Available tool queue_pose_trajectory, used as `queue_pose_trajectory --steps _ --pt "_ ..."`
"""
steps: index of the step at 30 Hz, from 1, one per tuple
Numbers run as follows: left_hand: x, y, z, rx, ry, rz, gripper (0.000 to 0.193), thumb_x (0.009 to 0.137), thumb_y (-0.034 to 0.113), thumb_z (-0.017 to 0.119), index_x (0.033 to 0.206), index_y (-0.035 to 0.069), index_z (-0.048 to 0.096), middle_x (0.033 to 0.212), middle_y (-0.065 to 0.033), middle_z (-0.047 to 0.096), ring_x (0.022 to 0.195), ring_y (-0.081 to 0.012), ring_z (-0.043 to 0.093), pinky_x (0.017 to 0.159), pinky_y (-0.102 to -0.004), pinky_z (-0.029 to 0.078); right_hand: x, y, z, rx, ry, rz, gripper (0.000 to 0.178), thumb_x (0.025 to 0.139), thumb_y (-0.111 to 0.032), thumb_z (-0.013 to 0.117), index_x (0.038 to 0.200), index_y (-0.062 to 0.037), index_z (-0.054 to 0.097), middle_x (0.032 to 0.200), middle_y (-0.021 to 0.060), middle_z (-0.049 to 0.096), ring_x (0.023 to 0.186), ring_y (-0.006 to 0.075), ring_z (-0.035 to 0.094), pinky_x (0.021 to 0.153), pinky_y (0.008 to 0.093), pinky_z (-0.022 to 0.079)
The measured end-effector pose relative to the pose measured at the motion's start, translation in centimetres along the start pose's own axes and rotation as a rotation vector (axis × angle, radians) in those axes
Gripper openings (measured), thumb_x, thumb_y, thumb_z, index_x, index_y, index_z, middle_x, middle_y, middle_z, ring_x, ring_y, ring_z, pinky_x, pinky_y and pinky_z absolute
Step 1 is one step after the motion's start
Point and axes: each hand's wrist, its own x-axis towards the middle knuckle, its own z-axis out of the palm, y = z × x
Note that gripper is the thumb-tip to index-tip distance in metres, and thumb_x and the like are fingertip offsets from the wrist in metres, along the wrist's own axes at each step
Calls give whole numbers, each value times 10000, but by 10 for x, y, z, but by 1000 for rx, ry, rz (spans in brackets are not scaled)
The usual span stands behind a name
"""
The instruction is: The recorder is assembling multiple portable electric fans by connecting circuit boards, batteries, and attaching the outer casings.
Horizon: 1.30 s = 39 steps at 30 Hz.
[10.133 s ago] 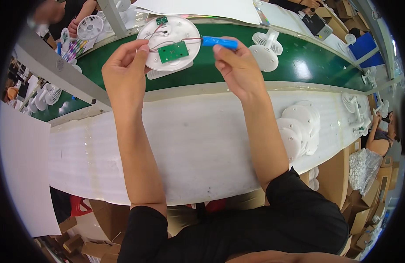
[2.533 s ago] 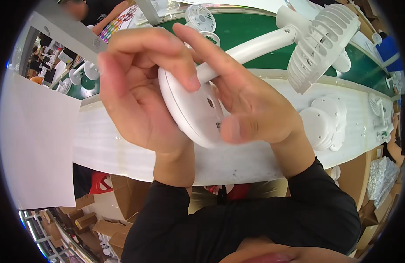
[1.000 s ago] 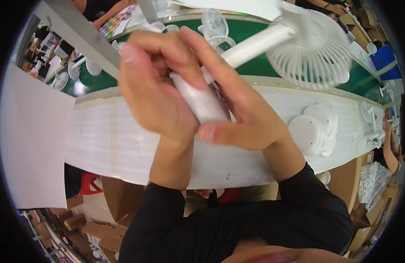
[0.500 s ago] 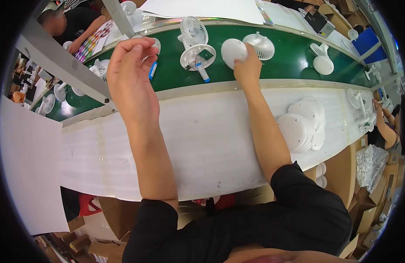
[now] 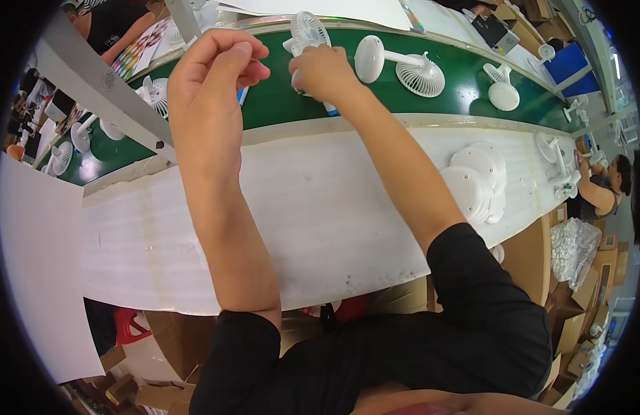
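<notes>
A workshop is crossed by a green conveyor belt, along whose near side a long table is covered in white sheeting. On the belt, near the upper middle, a white desk fan is placed, its lower part hidden by the right hand. The grip of that hand is bent over the hidden part; whether it is clenched there cannot be told. Just below it, the end of a blue cylinder is exposed. The left hand is raised well apart, its grip curled with thumb and fingers drawn together; whether anything small is pinched cannot be told. To the right of the first fan, a second fan is laid on the belt, its round base turned toward the viewer, and a third fan is set farther right. On the table, near the right forearm, overlapping white discs are piled. Farther out, a clear bag and cardboard boxes are seen at the right, and the left is crossed by a grey metal beam.
</notes>
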Motion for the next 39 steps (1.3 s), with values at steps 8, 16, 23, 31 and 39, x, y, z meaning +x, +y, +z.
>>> queue_pose_trajectory --steps 8,16,23,31,39 --pt "3 -9 -12 248 15 32 191 904 133 537 899 -7 667 856 -70 662 768 -151 573 740 -261 462 -30 10 -10 916 350 335 237 921 -170 632 1127 -54 653 1105 113 632 945 211 610 792 324 517" --pt "-9 -38 17 821 -138 -11 376 891 165 623 1234 26 562 1109 -130 645 910 -219 618 781 -334 499 -53 -19 -13 1792 659 502 266 1013 -139 491 1177 58 561 1130 151 606 1001 185 586 852 321 507" --pt "-15 -26 20 899 -113 47 394 847 52 666 1222 9 554 1042 -120 636 856 -238 602 777 -348 518 -53 -18 -5 2082 596 362 256 1015 -112 445 1203 49 511 1111 161 560 1033 211 556 873 314 476" --pt "0 -50 26 587 -39 -150 262 876 38 638 1137 35 608 1130 -125 619 811 -157 601 679 -267 512 -55 -24 -21 1867 398 298 414 988 -141 508 1354 39 436 1163 184 560 1010 212 568 843 314 493" --pt "2 -50 24 423 102 -112 197 867 54 626 1063 30 633 923 -90 607 684 -129 532 619 -273 486 -90 -31 -43 734 146 122 710 854 -135 656 1492 -56 352 1179 188 590 819 225 610 722 315 507"
